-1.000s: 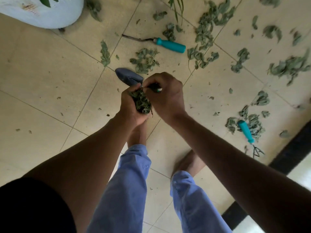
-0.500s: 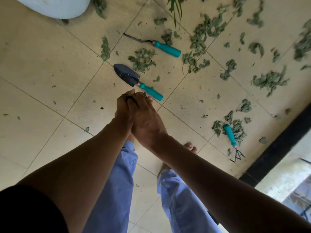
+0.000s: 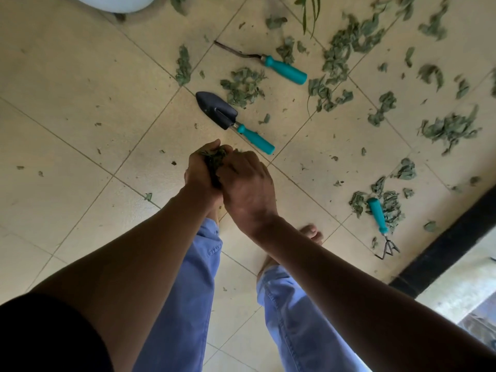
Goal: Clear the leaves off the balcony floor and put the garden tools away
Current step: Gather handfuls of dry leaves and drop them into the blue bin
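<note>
A bunch of green leaves (image 3: 215, 160) is squeezed between my two hands above the tiled floor. My left hand (image 3: 200, 167) cups it from the left and my right hand (image 3: 245, 183) curls round it from the right. Just beyond my hands a black trowel (image 3: 233, 120) with a teal handle lies on the tiles. A teal-handled weeder (image 3: 271, 64) lies farther back. A small teal hand rake (image 3: 379, 224) lies at the right on a leaf pile. Loose leaves (image 3: 346, 55) are scattered over the far and right tiles.
A white pot (image 3: 115, 1) stands at the top left edge. A black threshold (image 3: 440, 245) runs along the right. My bare feet (image 3: 311, 234) and blue trouser legs are below my hands. A plant's thin leaves (image 3: 310, 12) hang in at the top.
My hands have risen from beside the trowel and stay pressed round the leaves. The view has swung back, so the trowel lies uncovered beyond my hands.
</note>
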Demonstrator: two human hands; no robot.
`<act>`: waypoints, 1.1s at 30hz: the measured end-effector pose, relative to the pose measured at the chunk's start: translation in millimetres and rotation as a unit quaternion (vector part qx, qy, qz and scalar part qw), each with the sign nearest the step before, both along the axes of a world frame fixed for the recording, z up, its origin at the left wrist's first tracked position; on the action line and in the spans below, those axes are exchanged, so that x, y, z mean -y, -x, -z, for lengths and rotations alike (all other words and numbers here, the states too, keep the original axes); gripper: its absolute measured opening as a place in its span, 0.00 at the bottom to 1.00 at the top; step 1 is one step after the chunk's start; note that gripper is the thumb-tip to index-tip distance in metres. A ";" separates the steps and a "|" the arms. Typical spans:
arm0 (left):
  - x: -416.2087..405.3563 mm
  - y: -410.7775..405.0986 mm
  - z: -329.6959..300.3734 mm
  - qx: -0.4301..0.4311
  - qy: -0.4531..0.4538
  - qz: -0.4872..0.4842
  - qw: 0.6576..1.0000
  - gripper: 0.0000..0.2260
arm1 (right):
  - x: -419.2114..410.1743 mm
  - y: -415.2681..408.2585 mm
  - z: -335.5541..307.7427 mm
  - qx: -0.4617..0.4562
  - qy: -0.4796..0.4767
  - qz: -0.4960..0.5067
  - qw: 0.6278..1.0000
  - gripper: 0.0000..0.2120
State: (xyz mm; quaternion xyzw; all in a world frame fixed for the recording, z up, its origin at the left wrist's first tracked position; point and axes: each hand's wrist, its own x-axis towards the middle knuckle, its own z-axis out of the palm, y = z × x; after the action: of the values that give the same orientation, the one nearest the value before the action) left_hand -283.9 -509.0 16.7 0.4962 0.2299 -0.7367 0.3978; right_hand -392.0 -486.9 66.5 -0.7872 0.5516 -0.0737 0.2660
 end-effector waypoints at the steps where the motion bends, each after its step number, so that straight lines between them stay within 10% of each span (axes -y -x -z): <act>1: -0.3 -1.2 0.5 -0.009 0.003 0.001 1.000 0.23 | -0.1 0.0 2.2 -0.025 0.011 -0.001 1.000 0.09; 8: 6.2 -15.0 16.0 -0.006 -0.021 -0.056 0.998 0.18 | 1.3 7.8 10.9 0.061 0.018 0.078 0.995 0.16; 17: -0.4 -50.1 34.7 -0.007 -0.032 -0.027 0.999 0.19 | 7.8 25.5 123.7 -0.088 -0.162 0.104 0.977 0.23; 25: -0.9 -55.8 44.0 -0.019 -0.034 -0.006 0.999 0.18 | 24.4 17.9 146.7 -0.110 -0.145 0.005 0.983 0.13; 33: 37.0 -41.2 42.6 -0.010 -0.028 0.029 0.999 0.14 | 80.1 29.0 113.5 -0.001 -0.035 0.182 0.983 0.06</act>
State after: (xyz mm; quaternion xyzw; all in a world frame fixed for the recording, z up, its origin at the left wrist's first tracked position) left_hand -242.7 -545.9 -25.9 0.5062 0.2401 -0.7463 0.3593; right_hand -421.0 -567.0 -47.0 -0.6637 0.6882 -0.1014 0.2749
